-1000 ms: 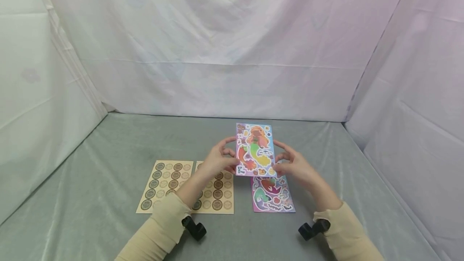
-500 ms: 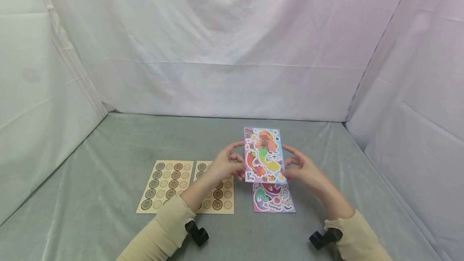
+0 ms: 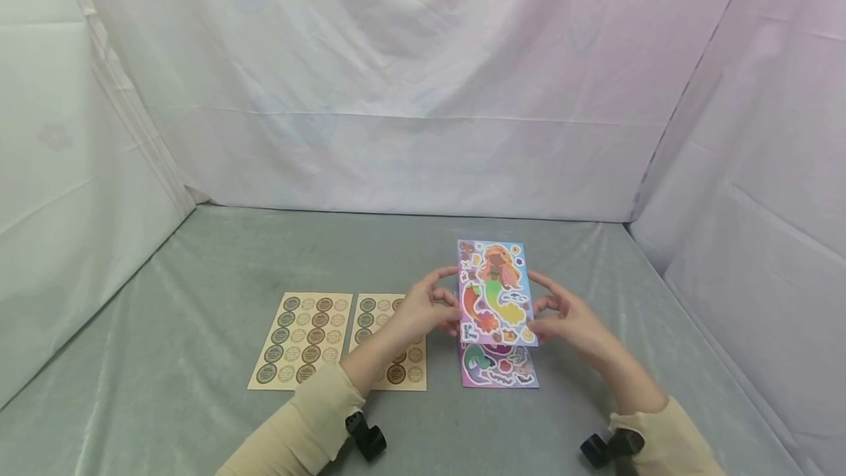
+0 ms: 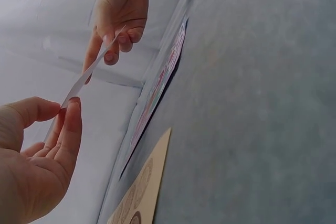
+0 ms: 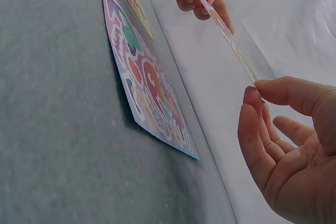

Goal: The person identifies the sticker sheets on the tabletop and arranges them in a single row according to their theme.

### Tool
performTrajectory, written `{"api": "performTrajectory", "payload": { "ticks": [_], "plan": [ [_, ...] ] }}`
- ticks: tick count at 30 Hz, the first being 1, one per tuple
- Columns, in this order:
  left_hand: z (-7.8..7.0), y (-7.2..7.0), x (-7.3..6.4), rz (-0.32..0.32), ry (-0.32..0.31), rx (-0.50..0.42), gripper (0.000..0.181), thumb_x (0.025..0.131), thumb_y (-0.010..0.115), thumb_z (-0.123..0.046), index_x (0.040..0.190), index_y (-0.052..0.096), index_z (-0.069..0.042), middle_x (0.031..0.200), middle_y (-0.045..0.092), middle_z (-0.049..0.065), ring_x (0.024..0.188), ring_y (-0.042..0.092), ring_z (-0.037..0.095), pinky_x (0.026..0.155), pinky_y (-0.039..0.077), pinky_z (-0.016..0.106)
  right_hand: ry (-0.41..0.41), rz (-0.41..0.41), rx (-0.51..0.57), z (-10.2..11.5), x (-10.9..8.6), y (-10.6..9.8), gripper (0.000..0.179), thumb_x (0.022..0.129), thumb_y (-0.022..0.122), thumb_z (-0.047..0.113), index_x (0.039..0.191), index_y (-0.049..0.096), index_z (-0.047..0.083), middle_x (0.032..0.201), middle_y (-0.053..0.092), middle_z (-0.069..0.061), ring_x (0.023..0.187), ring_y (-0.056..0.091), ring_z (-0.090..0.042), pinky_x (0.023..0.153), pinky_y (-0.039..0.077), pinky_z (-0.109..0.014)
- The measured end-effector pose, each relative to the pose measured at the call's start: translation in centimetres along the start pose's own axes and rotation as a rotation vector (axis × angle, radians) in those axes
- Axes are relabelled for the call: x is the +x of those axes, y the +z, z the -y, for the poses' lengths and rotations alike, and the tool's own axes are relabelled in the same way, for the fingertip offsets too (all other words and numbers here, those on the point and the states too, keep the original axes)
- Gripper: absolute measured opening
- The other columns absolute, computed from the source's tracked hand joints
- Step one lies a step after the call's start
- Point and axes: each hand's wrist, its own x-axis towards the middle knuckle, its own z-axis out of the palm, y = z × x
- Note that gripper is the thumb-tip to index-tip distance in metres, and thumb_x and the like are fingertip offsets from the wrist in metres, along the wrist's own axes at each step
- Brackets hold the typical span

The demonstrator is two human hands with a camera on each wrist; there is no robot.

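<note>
Between my two hands a mermaid sticker sheet (image 3: 497, 292) is held up above the table, its printed face toward the head camera. My left hand (image 3: 429, 307) pinches its left edge between thumb and fingers. The right hand (image 3: 571, 320) pinches the opposite edge the same way. Below it, a second mermaid sticker sheet (image 3: 500, 372) lies on the cloth, its upper part hidden in the head view. Both wrist views show the raised sheet (image 4: 84, 77) nearly edge-on, apart from the lower sheet (image 5: 144, 77).
Two tan sheets of round stickers lie side by side to the left: the outer sheet (image 3: 300, 340) and the inner sheet (image 3: 413, 362), partly covered by my left arm. Grey cloth (image 3: 198, 329) covers the table. White curtains (image 3: 410, 79) stand behind and at both sides.
Both hands have moved right and toward me with the held mermaid sticker sheet, which now covers more of the sheet lying below. The sheets on the table have stayed put.
</note>
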Motion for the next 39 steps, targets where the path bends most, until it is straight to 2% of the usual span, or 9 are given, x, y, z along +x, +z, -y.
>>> {"api": "performTrajectory", "payload": {
  "ticks": [6, 13, 22, 30, 35, 39],
  "plan": [
    [0.0, 1.1, 0.0, 0.027, 0.023, -0.011, 0.077, 0.077, 0.061, 0.018, 0.145, 0.035, -0.006, 0.084, 0.061, 0.020, 0.057, 0.062, 0.019, 0.059, 0.058, 0.039, 0.005, -0.002, -0.013, -0.4, -0.9, -0.8, 0.089, 0.080, 0.070, 0.000, 0.153, 0.021, 0.012, 0.097, 0.056, -0.018, 0.072, 0.061, -0.023, 0.065, 0.055, -0.037],
    [0.1, 2.7, 0.1, 0.042, 0.007, -0.007, 0.077, 0.078, 0.063, 0.017, 0.145, 0.037, -0.011, 0.084, 0.063, 0.018, 0.058, 0.062, 0.020, 0.059, 0.058, 0.037, 0.006, -0.005, -0.033, -1.1, -1.9, -2.0, 0.088, 0.081, 0.071, 0.001, 0.152, 0.021, 0.009, 0.095, 0.055, -0.016, 0.072, 0.061, -0.022, 0.065, 0.055, -0.040],
    [1.3, 4.4, 0.6, 0.072, 0.029, -0.018, 0.079, 0.076, 0.064, 0.018, 0.145, 0.038, -0.010, 0.083, 0.063, 0.022, 0.055, 0.062, 0.021, 0.055, 0.057, 0.040, 0.005, -0.006, -0.066, -2.3, -3.1, -3.4, 0.086, 0.082, 0.071, 0.003, 0.151, 0.021, 0.007, 0.095, 0.056, -0.017, 0.069, 0.061, -0.019, 0.065, 0.055, -0.036],
    [1.9, 5.5, 1.2, 0.109, 0.039, -0.012, 0.076, 0.078, 0.065, 0.016, 0.144, 0.037, -0.010, 0.077, 0.064, 0.015, 0.055, 0.064, 0.020, 0.056, 0.057, 0.040, -0.021, 0.019, -0.033, -2.8, -3.9, -4.5, 0.085, 0.083, 0.068, 0.000, 0.151, 0.017, 0.003, 0.095, 0.055, -0.015, 0.068, 0.061, -0.017, 0.063, 0.055, -0.036],
    [2.0, 6.3, 1.3, 0.094, 0.021, 0.000, 0.079, 0.077, 0.065, 0.017, 0.145, 0.036, -0.011, 0.077, 0.064, 0.015, 0.055, 0.064, 0.021, 0.055, 0.057, 0.039, -0.066, 0.031, -0.035, -2.9, -4.3, -5.2, 0.082, 0.085, 0.066, -0.001, 0.150, 0.017, 0.000, 0.094, 0.057, -0.015, 0.072, 0.062, -0.019, 0.063, 0.055, -0.036],
    [2.2, 7.2, 1.5, 0.071, 0.021, 0.036, 0.079, 0.076, 0.066, 0.016, 0.145, 0.037, -0.010, 0.072, 0.064, 0.007, 0.054, 0.063, 0.019, 0.053, 0.057, 0.035, -0.062, 0.024, -0.027, -3.2, -4.5, -5.7, 0.080, 0.086, 0.065, -0.002, 0.150, 0.017, -0.001, 0.094, 0.056, -0.015, 0.075, 0.063, -0.020, 0.064, 0.055, -0.035]
  ]
}}
